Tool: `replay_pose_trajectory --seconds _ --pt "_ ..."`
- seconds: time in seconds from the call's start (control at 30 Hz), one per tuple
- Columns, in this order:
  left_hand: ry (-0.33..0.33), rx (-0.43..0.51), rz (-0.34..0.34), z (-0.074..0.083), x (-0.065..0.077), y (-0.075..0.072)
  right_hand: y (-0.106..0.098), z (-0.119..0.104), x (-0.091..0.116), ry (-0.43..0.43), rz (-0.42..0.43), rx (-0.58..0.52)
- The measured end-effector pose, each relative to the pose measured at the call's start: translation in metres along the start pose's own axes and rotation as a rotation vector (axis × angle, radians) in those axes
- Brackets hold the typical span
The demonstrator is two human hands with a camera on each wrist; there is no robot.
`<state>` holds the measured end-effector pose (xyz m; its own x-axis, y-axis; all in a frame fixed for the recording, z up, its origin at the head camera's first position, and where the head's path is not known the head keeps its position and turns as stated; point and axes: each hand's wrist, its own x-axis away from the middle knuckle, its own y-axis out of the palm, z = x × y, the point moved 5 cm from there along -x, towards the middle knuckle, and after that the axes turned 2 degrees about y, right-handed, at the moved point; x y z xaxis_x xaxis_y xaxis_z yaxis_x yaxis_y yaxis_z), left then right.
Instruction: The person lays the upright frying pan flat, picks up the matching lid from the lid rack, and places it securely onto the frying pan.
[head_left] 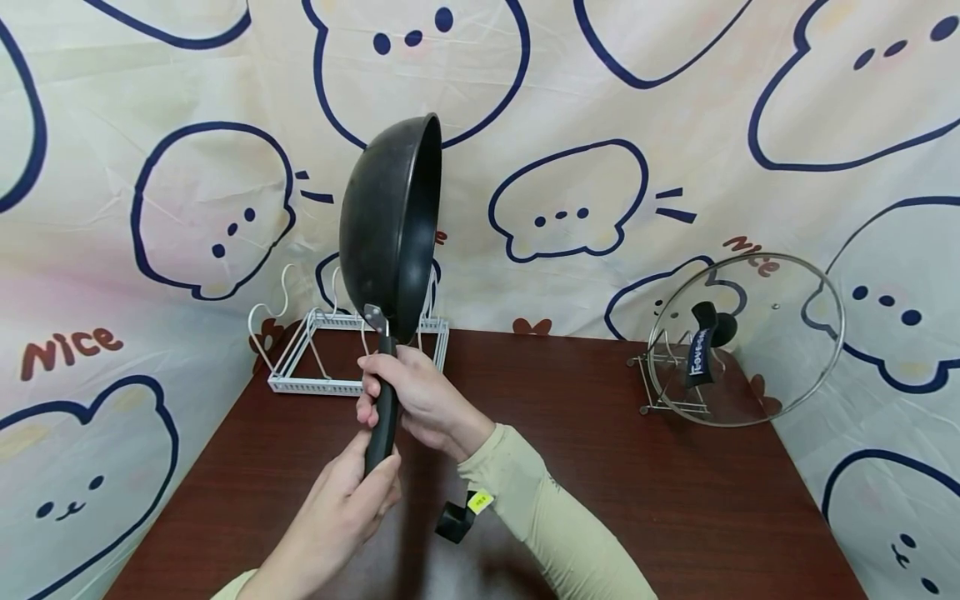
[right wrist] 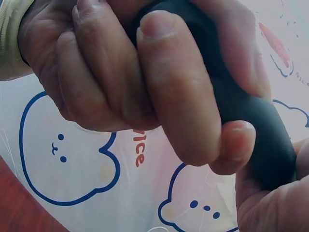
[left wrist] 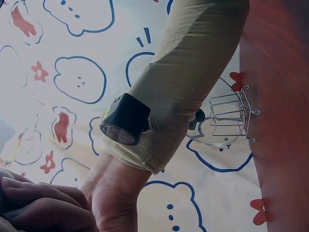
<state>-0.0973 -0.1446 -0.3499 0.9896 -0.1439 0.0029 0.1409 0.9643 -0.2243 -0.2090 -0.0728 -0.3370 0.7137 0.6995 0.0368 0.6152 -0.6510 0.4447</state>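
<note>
A deep black wok (head_left: 390,225) is held up on its side above the table in the head view, its hollow facing right. Its black handle (head_left: 383,417) points down toward me. My right hand (head_left: 427,404) grips the handle's upper part, thumb across it. Lower down, my left hand (head_left: 337,504) grips the handle's end. Close up in the right wrist view, right-hand fingers (right wrist: 178,92) curl round the dark handle (right wrist: 260,130), with part of the left hand (right wrist: 280,208) at its end. The left wrist view catches only some fingers (left wrist: 43,205) at its lower left corner.
Behind the wok, a white metal rack (head_left: 315,386) with curved hooks stands at the back left of the brown table (head_left: 600,483). A glass lid (head_left: 780,408) with a black knob leans upright in a small wire stand (head_left: 652,383) at the right. Patterned cloth (head_left: 570,292) encloses the table.
</note>
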Motion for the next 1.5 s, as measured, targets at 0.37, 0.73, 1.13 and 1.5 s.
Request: replay_pose_trajectory --seconds 0.37,0.73,1.13,1.5 --pt "0.086 -0.038 0.003 0.011 0.003 0.000 0.006 -0.008 0.006 -0.008 -0.013 -0.007" --pt "0.103 0.018 -0.038 0.013 0.003 0.005 0.003 -0.013 0.013 -0.029 0.001 0.016" --pt "0.096 0.082 -0.087 0.007 -0.001 0.014 -0.007 -0.014 0.022 -0.036 0.052 0.001" --pt "0.137 0.085 -0.128 0.005 -0.006 0.025 -0.021 -0.010 0.030 -0.022 0.114 0.017"
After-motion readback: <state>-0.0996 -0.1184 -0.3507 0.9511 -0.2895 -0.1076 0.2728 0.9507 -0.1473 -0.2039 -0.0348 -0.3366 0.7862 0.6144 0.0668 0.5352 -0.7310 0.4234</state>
